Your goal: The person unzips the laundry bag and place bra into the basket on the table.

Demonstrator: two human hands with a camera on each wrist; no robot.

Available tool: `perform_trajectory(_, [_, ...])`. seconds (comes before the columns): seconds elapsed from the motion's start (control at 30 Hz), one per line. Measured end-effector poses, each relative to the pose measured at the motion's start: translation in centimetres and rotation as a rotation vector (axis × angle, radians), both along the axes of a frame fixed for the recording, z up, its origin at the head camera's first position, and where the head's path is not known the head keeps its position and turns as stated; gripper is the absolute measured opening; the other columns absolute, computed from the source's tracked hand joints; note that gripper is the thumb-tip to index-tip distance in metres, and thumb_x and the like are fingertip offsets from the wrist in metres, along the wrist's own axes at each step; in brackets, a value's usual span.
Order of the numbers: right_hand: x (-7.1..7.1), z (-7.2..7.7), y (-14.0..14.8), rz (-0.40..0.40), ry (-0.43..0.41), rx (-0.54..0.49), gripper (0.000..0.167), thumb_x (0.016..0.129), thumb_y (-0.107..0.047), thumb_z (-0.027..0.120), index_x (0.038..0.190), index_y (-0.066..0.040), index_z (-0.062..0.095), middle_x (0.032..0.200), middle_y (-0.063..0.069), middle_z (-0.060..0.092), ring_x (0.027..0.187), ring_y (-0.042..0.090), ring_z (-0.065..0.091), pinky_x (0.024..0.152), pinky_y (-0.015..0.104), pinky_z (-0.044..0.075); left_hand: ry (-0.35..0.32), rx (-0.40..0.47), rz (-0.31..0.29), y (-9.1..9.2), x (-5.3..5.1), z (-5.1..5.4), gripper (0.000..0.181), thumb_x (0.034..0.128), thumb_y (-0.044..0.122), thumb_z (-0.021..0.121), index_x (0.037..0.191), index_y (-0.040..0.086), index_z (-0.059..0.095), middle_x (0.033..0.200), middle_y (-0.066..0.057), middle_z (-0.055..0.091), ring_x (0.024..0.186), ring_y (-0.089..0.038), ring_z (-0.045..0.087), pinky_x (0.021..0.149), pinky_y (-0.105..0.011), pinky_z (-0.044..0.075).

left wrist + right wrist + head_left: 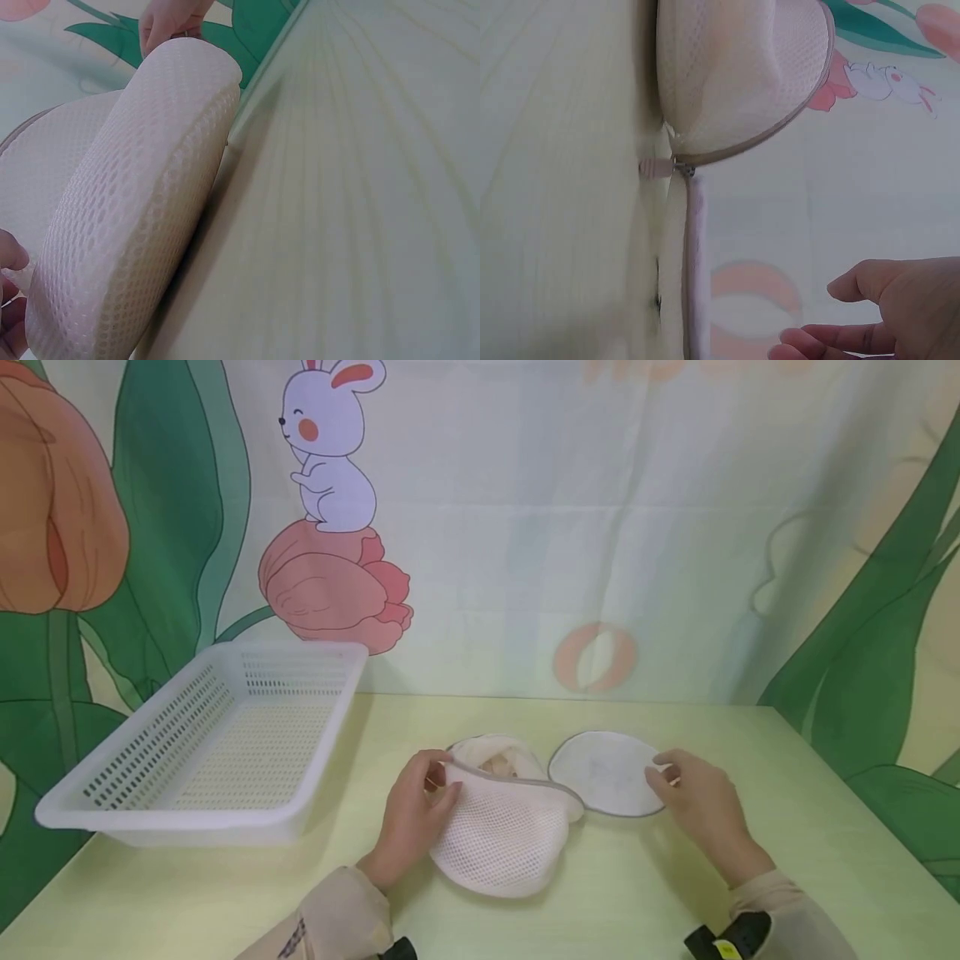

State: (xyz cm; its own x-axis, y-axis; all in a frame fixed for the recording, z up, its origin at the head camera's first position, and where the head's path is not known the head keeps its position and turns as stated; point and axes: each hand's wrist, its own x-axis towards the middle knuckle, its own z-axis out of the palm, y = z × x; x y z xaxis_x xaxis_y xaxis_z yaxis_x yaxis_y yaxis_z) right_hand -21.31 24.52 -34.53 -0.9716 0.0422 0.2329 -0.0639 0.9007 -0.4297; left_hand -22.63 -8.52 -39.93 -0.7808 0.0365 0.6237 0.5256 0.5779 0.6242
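Note:
A white mesh laundry bag (504,835) with a grey zipper edge stands on the table in the head view. Its round lid (600,772) lies folded out to the right. Something pale and beige (501,766) shows in the opening, too hidden to name. My left hand (420,806) pinches the bag's rim at its left side, thumb in front. Beside the lid's right edge hovers my right hand (697,802), fingers loosely bent; the right wrist view shows this hand (885,307) apart from the lid. There, a pinkish zipper pull (656,168) hangs where bag and lid meet.
To the left stands a white plastic basket (322,760) with slotted walls. The pale yellow-green table (600,893) ends at a printed curtain (487,527) with a rabbit and tulips.

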Motion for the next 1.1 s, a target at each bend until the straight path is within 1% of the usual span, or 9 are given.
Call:
perform_trajectory(0.07, [0.3, 0.3, -0.7, 0.019, 0.035, -0.010, 0.035, 0.094, -0.025, 0.057, 0.115, 0.002, 0.062, 0.097, 0.020, 0.069, 0.085, 0.029, 0.063, 0.069, 0.040, 0.053, -0.008, 0.001, 0.002, 0.0, 0.0, 0.0, 0.034, 0.0816, 0.003, 0.071, 0.112, 0.002, 0.056, 0.083, -0.006, 0.056, 0.077, -0.017, 0.055, 0.070, -0.029, 0.050])
perform_trajectory(0.17, [0.8, 0.9, -1.5, 0.052, 0.064, -0.035, 0.032, 0.093, -0.024, 0.058, 0.113, 0.001, 0.062, 0.094, 0.017, 0.070, 0.083, 0.027, 0.063, 0.067, 0.036, 0.051, -0.018, 0.003, 0.005, 0.0, 0.0, 0.0, 0.034, 0.0816, 0.003, 0.071, 0.112, 0.003, 0.056, 0.083, -0.006, 0.056, 0.077, -0.017, 0.055, 0.070, -0.029, 0.049])
perform_trajectory(0.33, [1.3, 1.5, -2.6, 0.108, 0.116, -0.074, 0.028, 0.092, -0.022, 0.059, 0.110, -0.001, 0.064, 0.087, 0.010, 0.070, 0.079, 0.023, 0.064, 0.068, 0.034, 0.049, -0.004, -0.001, 0.004, 0.1, 0.1, 0.1, 0.034, 0.0811, 0.003, 0.071, 0.111, 0.002, 0.056, 0.082, -0.007, 0.057, 0.077, -0.017, 0.055, 0.069, -0.029, 0.049])
perform_trajectory(0.43, [1.6, 1.8, -3.1, 0.127, 0.135, -0.080, 0.026, 0.092, -0.021, 0.060, 0.109, -0.002, 0.065, 0.085, 0.008, 0.070, 0.077, 0.021, 0.064, 0.068, 0.033, 0.048, 0.004, -0.002, 0.002, 0.1, 0.0, 0.1, 0.034, 0.0810, 0.002, 0.071, 0.111, 0.002, 0.056, 0.082, -0.007, 0.057, 0.077, -0.017, 0.055, 0.069, -0.029, 0.049])
perform_trajectory(0.6, [2.0, 2.2, -3.9, 0.152, 0.153, -0.103, 0.022, 0.091, -0.019, 0.061, 0.107, -0.005, 0.066, 0.083, 0.006, 0.069, 0.074, 0.017, 0.062, 0.064, 0.029, 0.046, -0.014, 0.002, 0.008, 0.1, 0.0, 0.0, 0.034, 0.0812, 0.003, 0.071, 0.111, 0.002, 0.056, 0.082, -0.006, 0.057, 0.077, -0.016, 0.054, 0.069, -0.027, 0.049])
perform_trajectory(0.8, [2.6, 2.3, -5.1, 0.191, 0.152, -0.125, 0.020, 0.090, -0.018, 0.062, 0.106, -0.007, 0.066, 0.079, 0.002, 0.068, 0.070, 0.012, 0.058, 0.062, 0.026, 0.046, 0.000, -0.004, 0.009, 0.1, 0.0, 0.0, 0.033, 0.0814, 0.002, 0.071, 0.111, 0.002, 0.056, 0.082, -0.006, 0.056, 0.076, -0.017, 0.055, 0.069, -0.027, 0.049])
perform_trajectory(0.9, [2.9, 2.0, -5.7, 0.208, 0.133, -0.120, 0.021, 0.089, -0.018, 0.064, 0.107, -0.007, 0.065, 0.078, 0.001, 0.069, 0.069, 0.010, 0.058, 0.062, 0.025, 0.046, 0.004, -0.003, 0.007, 0.1, 0.0, 0.0, 0.033, 0.0816, 0.002, 0.071, 0.111, 0.002, 0.056, 0.082, -0.006, 0.056, 0.076, -0.017, 0.055, 0.069, -0.028, 0.049])
perform_trajectory(1.1, [3.3, 1.0, -6.8, 0.239, 0.081, -0.114, 0.026, 0.087, -0.021, 0.067, 0.107, -0.006, 0.063, 0.078, 0.001, 0.070, 0.065, 0.007, 0.058, 0.059, 0.022, 0.046, -0.014, 0.002, 0.000, 0.0, 0.0, 0.1, 0.034, 0.0821, 0.003, 0.071, 0.112, 0.003, 0.056, 0.083, -0.007, 0.057, 0.077, -0.017, 0.054, 0.071, -0.029, 0.050])
